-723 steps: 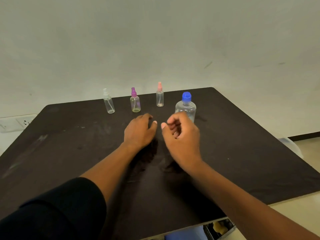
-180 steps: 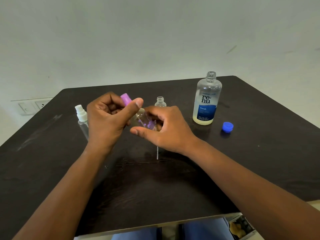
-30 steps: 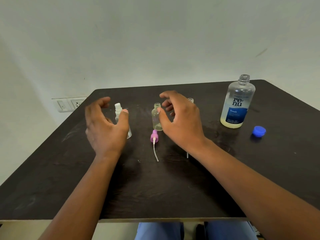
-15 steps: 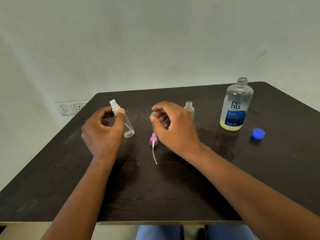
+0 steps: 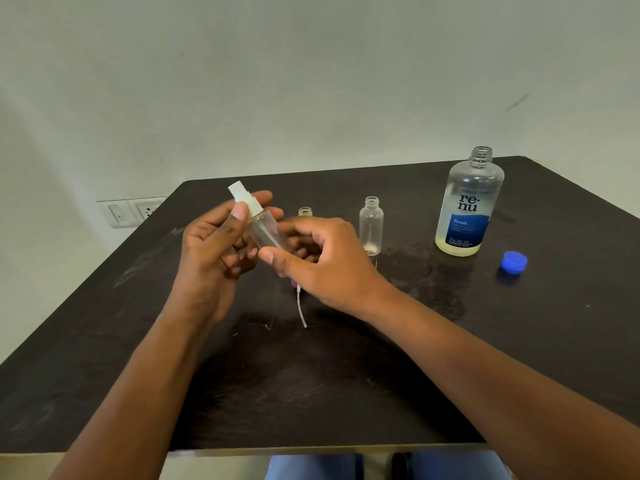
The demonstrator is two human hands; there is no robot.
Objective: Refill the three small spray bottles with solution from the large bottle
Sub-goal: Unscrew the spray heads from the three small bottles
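While the white-capped spray bottle is held tilted above the table, both hands work it: the left hand pinches the white spray head end with thumb and fingers, and the right hand grips the clear body's lower end. Likely reason: one hand steadies, the other twists, to get the head off before filling.

Two small bottles stand uncapped beyond the hands. One is clear, near empty. Only the neck of the other shows past the right hand; contents hidden.

A purple spray head with its dip tube lies flat near the right hand, parked off its bottle.

The large bottle stands upright, well to the right, mouth open, a shallow yellowish layer at the bottom. Its blue cap sits beside it.

Held bottle looks empty. Judgement: nothing poured yet; last head not yet off.
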